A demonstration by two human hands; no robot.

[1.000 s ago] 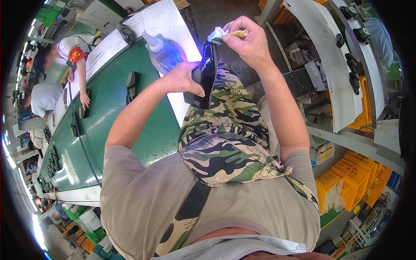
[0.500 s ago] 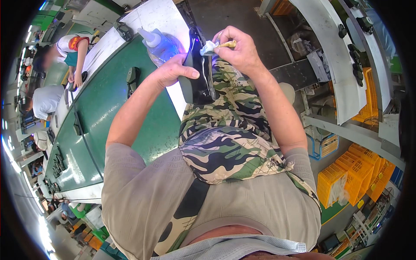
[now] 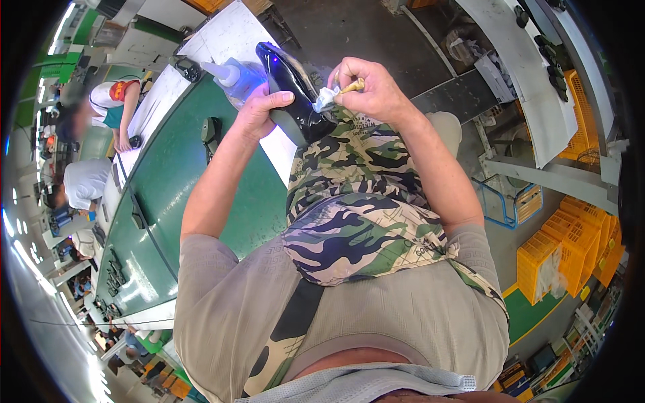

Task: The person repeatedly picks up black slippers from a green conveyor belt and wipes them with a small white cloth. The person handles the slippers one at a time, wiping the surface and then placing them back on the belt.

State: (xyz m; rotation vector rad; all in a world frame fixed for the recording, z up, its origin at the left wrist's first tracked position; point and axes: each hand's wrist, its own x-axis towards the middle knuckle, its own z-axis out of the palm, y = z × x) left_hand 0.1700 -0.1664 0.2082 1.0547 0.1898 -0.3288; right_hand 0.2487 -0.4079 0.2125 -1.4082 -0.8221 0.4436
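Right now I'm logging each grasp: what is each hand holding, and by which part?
The left hand grips the glossy black part around its middle. The right hand pinches a small white cloth and a yellowish stick in its fingers.

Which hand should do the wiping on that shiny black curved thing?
Probably the right hand: it already pinches the small white cloth and a thin tan stick against the shiny black curved part. The left hand is busy gripping that part.

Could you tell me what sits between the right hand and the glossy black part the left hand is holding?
In the head view, a small wad of white cloth sits between the right hand and the glossy black part, pressed against it.
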